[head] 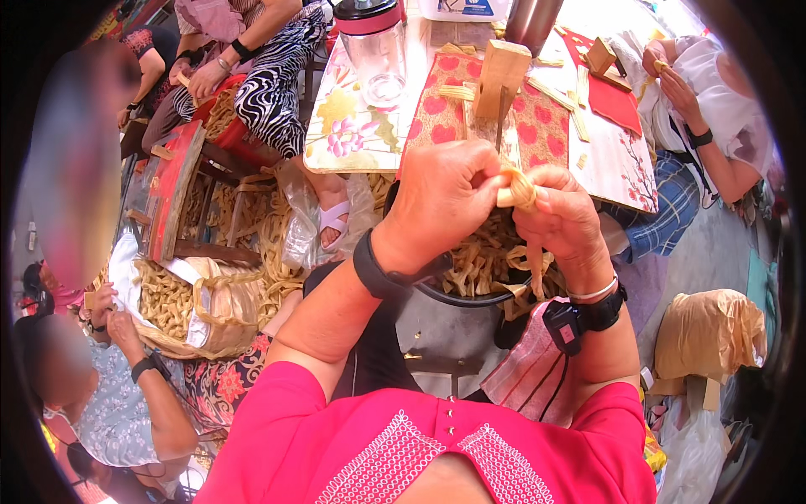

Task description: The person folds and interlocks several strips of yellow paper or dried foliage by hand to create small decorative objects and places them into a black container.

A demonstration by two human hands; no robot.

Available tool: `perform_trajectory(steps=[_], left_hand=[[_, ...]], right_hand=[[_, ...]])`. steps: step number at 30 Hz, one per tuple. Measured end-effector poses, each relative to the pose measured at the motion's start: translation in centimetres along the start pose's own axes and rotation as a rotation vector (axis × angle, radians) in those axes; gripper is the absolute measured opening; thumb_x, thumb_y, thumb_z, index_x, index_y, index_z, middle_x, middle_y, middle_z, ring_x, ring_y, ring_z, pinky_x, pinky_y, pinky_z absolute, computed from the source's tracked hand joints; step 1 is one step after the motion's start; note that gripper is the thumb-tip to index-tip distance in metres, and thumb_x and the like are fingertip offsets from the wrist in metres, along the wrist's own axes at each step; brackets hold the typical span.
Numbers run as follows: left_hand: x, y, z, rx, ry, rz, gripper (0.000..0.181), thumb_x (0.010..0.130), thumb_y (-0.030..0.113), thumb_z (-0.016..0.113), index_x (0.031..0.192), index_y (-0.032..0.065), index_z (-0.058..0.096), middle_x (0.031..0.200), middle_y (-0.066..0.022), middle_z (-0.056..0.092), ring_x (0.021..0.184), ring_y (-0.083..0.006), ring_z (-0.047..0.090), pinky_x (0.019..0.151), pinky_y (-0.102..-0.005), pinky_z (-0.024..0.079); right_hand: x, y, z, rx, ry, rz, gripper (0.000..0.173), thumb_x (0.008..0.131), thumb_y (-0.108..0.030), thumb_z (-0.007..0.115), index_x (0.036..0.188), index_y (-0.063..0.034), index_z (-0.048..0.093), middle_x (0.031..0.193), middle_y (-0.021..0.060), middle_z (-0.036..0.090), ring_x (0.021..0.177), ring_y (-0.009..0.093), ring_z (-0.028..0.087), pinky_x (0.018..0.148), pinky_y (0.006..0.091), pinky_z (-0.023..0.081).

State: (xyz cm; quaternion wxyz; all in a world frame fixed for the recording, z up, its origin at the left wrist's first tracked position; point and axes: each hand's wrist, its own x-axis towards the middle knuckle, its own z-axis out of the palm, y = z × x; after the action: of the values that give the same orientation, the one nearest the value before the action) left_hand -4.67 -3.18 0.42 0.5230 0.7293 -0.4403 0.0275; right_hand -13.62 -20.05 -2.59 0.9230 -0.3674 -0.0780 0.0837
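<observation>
Between both hands is a knotted strip of pale yellow, pliable material [520, 191], its loose end hanging down. My left hand [441, 192] pinches the stubby end of the knot between thumb and fingers. On the knot's other side, my right hand [557, 211] grips it with thumb and forefinger. Below them a dark round basin [469, 301] holds many similar knotted pieces [472, 268]. Just beyond the hands, a wooden block [502, 79] with an upright metal piece stands on a heart-patterned mat [441, 94].
A clear lidded jar [374, 57] and a metal flask [534, 25] stand on the table [327, 142]. Co-workers sit at left and right, handling similar strips. At lower left is a full basket [220, 315]; a brown paper-covered bundle [708, 331] lies at right.
</observation>
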Motion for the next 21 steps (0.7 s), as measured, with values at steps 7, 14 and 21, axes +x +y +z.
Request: perform_trajectory(steps=[7, 14, 21], left_hand=[[0.8, -1.1, -1.6, -0.229, -0.369, -0.111, 0.018, 0.077, 0.017, 0.067, 0.075, -0.0003, 0.062, 0.057, -0.0011, 0.054, 0.05, -0.0065, 0.048, 0.044, -0.0203, 0.035], [0.7, -2.5, -2.7, -1.326, -0.46, -0.476, 0.022, 0.086, 0.019, 0.06, 0.071, 0.0026, 0.06, 0.054, 0.001, 0.051, 0.041, -0.0046, 0.043, 0.039, -0.0193, 0.03], [0.8, -2.3, -2.4, -0.092, -0.304, -0.078, 0.034, 0.079, 0.036, 0.066, 0.089, 0.004, 0.066, 0.07, -0.0097, 0.065, 0.062, -0.02, 0.063, 0.058, -0.0304, 0.048]], right_hand=[[0.5, 0.0, 0.2, -0.278, 0.199, -0.053, 0.015, 0.086, -0.013, 0.058, 0.095, -0.0008, 0.06, 0.065, -0.0047, 0.05, 0.048, 0.001, 0.035, 0.041, 0.0163, 0.026], [-1.2, -3.4, -0.7, -0.739, 0.265, -0.243, 0.014, 0.084, -0.013, 0.061, 0.085, -0.0002, 0.063, 0.06, -0.0032, 0.054, 0.049, 0.002, 0.043, 0.043, 0.0175, 0.03], [-0.8, -1.9, -0.4, -0.911, 0.313, -0.222, 0.013, 0.083, -0.011, 0.063, 0.082, 0.0016, 0.065, 0.064, -0.0019, 0.057, 0.057, 0.004, 0.051, 0.05, 0.0189, 0.039]])
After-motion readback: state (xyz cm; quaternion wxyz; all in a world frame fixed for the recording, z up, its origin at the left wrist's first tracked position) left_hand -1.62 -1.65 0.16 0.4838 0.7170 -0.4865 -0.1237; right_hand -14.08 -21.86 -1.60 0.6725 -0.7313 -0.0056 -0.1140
